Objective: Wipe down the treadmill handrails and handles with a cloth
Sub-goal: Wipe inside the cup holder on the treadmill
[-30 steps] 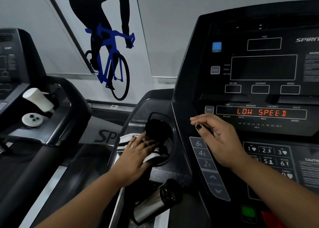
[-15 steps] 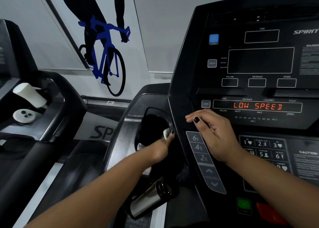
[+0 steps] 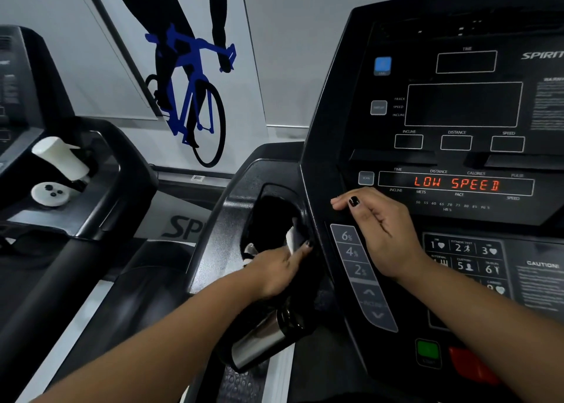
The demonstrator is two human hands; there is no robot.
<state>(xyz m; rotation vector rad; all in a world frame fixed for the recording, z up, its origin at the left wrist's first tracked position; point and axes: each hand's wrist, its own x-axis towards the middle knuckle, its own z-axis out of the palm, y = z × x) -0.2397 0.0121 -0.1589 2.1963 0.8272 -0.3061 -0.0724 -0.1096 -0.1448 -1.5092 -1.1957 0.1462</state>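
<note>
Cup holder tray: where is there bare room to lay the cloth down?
Bare: the textured rim left of the cup holder, and the neighbouring tray in front of the white disc. Crowded: the holder holds the left hand and cloth; the steel bottle lies just below.

Most of the cloth [image 3: 291, 238] lies hidden in the dark cup holder [image 3: 276, 187] under the left hand [image 3: 276, 273], whose grip on it cannot be told. The steel bottle [image 3: 262, 341], at six o'clock of that hand, is partly covered by the wrist. At three o'clock the console [image 3: 457, 103] is cut off, its caution text [image 3: 541, 289] too small to read.
</note>
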